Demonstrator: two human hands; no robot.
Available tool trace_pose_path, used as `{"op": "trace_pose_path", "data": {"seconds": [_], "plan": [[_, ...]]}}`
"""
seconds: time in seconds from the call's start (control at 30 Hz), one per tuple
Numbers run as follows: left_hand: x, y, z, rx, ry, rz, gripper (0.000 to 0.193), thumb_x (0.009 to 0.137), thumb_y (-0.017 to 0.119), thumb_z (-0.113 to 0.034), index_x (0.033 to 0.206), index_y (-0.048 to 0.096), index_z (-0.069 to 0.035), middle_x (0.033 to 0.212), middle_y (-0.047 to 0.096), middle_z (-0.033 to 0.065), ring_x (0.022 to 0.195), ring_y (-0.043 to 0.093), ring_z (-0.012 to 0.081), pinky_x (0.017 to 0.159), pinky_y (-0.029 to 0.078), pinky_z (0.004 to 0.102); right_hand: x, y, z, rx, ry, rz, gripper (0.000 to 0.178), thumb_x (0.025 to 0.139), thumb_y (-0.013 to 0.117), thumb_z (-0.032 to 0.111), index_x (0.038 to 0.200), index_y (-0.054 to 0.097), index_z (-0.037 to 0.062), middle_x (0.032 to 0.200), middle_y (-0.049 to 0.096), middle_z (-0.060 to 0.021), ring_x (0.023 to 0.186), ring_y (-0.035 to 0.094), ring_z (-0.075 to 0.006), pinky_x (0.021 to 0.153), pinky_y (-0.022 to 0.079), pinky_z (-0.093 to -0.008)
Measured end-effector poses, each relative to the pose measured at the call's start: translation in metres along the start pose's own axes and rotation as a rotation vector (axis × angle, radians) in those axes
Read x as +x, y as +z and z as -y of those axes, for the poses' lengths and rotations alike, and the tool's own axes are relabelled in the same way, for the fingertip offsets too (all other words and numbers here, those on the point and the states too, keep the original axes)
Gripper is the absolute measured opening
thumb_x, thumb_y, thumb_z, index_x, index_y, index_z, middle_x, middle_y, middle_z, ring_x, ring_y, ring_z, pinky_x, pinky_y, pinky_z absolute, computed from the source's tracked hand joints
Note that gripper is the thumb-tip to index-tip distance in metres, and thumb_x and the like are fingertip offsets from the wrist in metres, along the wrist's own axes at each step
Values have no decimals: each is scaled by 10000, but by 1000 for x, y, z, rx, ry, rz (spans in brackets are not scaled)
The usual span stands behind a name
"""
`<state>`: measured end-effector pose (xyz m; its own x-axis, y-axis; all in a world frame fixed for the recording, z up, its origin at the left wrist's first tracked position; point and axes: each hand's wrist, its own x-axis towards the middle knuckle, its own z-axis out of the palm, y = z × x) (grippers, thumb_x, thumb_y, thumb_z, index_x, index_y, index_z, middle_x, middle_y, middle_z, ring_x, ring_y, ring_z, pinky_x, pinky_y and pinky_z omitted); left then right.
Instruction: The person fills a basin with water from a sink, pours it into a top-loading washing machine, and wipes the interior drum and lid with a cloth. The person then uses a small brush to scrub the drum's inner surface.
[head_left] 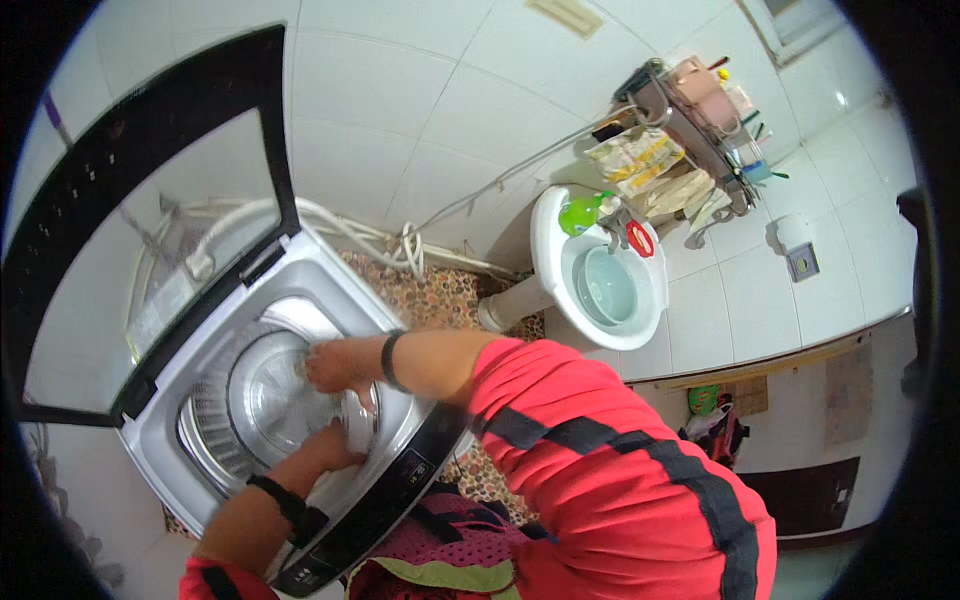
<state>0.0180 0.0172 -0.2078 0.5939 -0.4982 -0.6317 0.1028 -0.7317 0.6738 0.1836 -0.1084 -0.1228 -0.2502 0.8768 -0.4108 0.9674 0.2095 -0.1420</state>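
Observation:
A top-loading washing machine (330, 280) stands in front of me with its dark-framed, see-through lid (75, 225) raised at the left. Both my hands reach into its opening, over the shiny metal drum (265, 395). My right hand (343, 363) is at the drum's right side, its fingers curled and the thumb pointing down. Just below it, my left hand (330, 447) is bent against the near right part of the drum wall. A pale, shiny part (358, 422) shows between the hands; its kind is unclear. What the fingers grip is hidden.
A black control panel (400, 490) runs along the machine's near edge. To the right stands a white pedestal sink (550, 240) with a basin (605, 285) and green bottle (580, 215). Above it hangs a loaded shelf (690, 130). Pale hoses (400, 250) lie along the wall.

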Motion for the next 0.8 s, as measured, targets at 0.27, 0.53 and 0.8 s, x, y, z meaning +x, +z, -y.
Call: {"op": "trace_pose_path", "data": {"seconds": [0.27,0.53,0.8], "plan": [[-11,-17,-17,57,-135,88,818,658,803,-481,1246,575,41,1180,650,237,1097,620,379,968,472,401,-7,-16,11,-56,43,52,725,506,811,659,1004,710,143,1123,608,-4,1150,526,-232,891,451,-379],[-17,-31,-38,61,-46,67,695,652,770,-554,1074,706,-6,1080,686,243,1027,652,366,915,494,404,-4,-14,7,-54,-11,11,615,539,842,570,950,732,125,1063,640,-38,1094,570,-241,892,471,-375],[-6,-28,-36,158,-107,63,747,668,755,-562,1102,669,41,1092,675,257,1016,651,380,914,493,414,-16,-13,-4,-66,-4,-58,530,543,863,437,955,716,138,1038,620,-7,1041,576,-236,869,475,-361]]}}
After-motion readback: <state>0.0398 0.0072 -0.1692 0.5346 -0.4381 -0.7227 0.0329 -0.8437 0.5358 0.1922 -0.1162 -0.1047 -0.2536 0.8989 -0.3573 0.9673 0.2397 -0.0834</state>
